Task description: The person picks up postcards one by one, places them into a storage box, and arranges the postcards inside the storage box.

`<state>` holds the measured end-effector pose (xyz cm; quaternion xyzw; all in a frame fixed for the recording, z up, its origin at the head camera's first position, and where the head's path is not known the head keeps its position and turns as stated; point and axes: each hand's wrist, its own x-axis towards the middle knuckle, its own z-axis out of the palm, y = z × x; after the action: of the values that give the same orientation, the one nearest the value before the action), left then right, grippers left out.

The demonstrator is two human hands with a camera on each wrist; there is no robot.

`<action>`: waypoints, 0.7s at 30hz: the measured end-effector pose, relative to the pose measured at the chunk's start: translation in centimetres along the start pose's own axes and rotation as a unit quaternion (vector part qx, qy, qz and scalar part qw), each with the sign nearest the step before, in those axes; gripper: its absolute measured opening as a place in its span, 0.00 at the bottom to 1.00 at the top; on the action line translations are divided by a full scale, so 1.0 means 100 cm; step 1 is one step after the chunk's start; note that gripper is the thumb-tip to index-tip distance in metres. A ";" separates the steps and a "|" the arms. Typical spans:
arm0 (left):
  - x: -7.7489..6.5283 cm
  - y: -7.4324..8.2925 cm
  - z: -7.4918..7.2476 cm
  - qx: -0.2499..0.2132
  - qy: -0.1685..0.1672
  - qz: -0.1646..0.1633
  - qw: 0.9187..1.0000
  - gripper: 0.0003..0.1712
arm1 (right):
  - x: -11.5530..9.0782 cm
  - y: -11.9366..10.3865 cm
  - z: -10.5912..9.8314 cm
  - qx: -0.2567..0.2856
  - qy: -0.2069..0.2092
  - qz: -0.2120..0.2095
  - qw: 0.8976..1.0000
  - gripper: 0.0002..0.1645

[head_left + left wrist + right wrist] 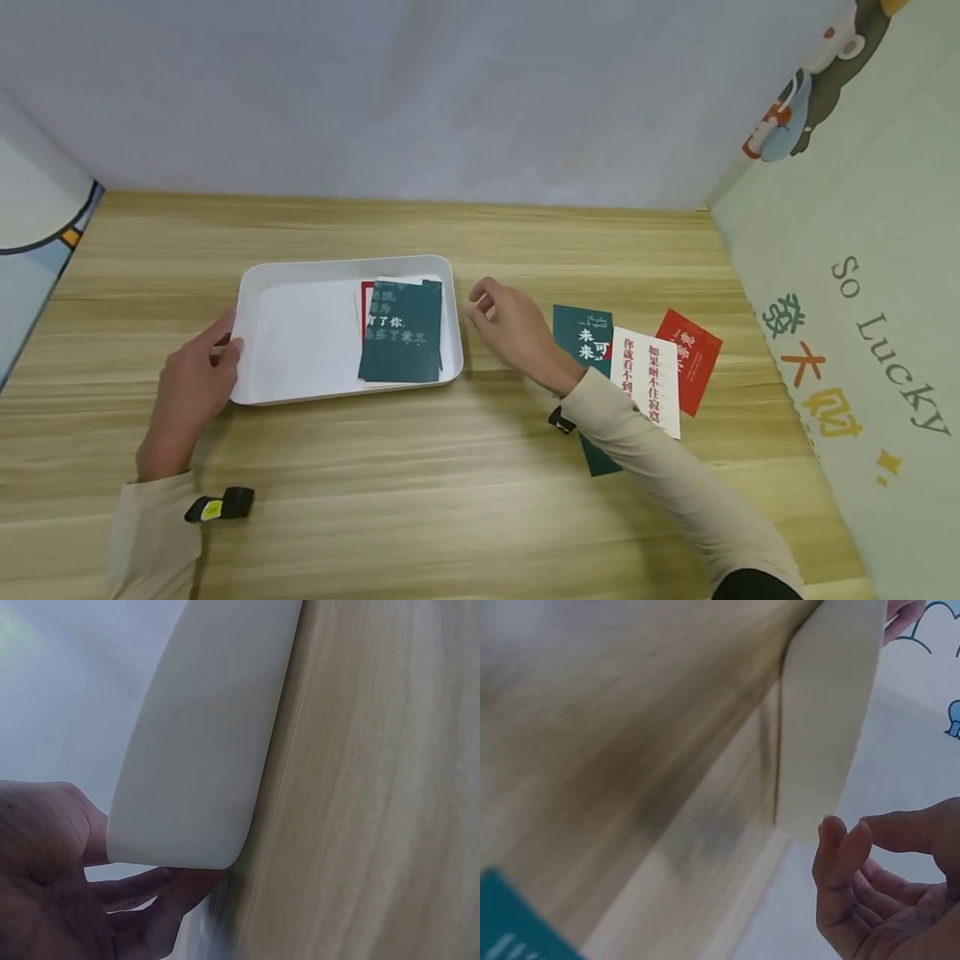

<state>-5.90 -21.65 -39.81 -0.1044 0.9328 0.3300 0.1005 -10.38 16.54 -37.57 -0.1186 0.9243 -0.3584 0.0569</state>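
Note:
A white tray point(300, 333) lies on the table, with several cards stacked at its right end, a dark green card point(401, 333) on top. My left hand point(197, 375) grips the tray's left end. In the left wrist view, the thumb is at the rim and the fingers point(176, 896) reach beneath the end wall. My right hand point(517, 329) hovers just right of the tray, fingers loosely bent and holding nothing. Its thumb and fingertips come close together in the right wrist view, beside the tray wall point(825, 727).
Right of the tray, partly under my right forearm, lie a green card point(581, 325), a white card with red writing point(641, 375) and a red card point(697, 358). Another green card point(600, 458) shows below the sleeve. A printed wall panel point(862, 292) borders the table's right side.

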 end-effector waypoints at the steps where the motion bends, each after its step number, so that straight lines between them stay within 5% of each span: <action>1: 0.000 0.000 0.000 0.000 -0.001 0.000 1.000 0.33 | -0.002 0.003 -0.001 0.003 -0.005 0.004 1.000 0.13; 21: -0.002 0.001 -0.005 -0.003 -0.004 0.007 1.000 0.33 | -0.043 0.038 -0.034 0.015 -0.034 0.064 0.997 0.16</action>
<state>-5.81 -21.88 -39.34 -0.0965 0.9321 0.3339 0.1020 -7.59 22.57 -37.58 -0.0703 0.9218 -0.3639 0.1134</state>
